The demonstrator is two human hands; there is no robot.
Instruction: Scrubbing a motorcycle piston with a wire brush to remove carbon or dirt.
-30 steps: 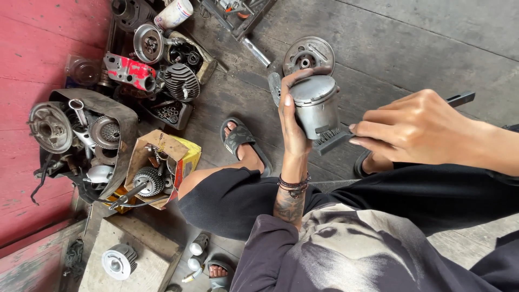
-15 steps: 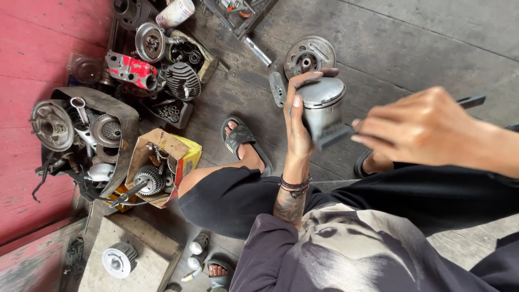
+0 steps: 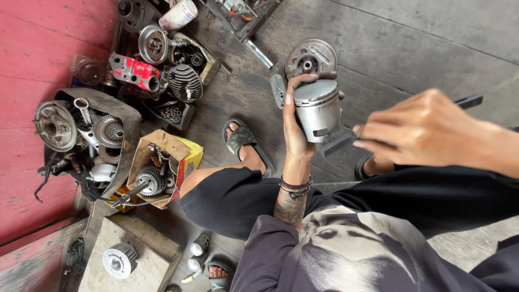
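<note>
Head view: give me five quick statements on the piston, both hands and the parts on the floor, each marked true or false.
1. The left hand holds a grey metal piston upright. True.
2. The right hand is empty. False: it grips a flat dark tool whose end meets the piston's lower edge.
3. A cardboard box with a gear in it sits on the floor to the left of the person's knee. True.
4. The person is barefoot. False: a dark sandal is on the visible foot.
5. The round metal disc lies on the floor beyond the piston. True.
</note>
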